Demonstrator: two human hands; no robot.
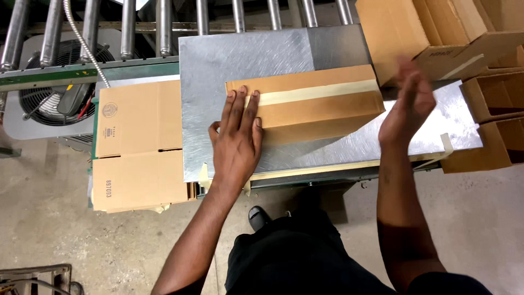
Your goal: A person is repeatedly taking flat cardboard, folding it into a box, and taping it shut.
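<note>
My left hand (236, 143) lies flat, fingers spread, on the near end of the taped cardboard box (319, 104), pinning it so it can't slide on the slick metal table (229, 60). My right hand (410, 104) is open and holds nothing, raised just off the box's far end; it is blurred, so I can't tell whether it touches the cardboard. A strip of pale tape (322, 92) runs along the box's top seam. Flattened cartons (139, 147) are stacked at my left, open boxes (491, 98) at my right, rollers (164, 24) beyond.
</note>
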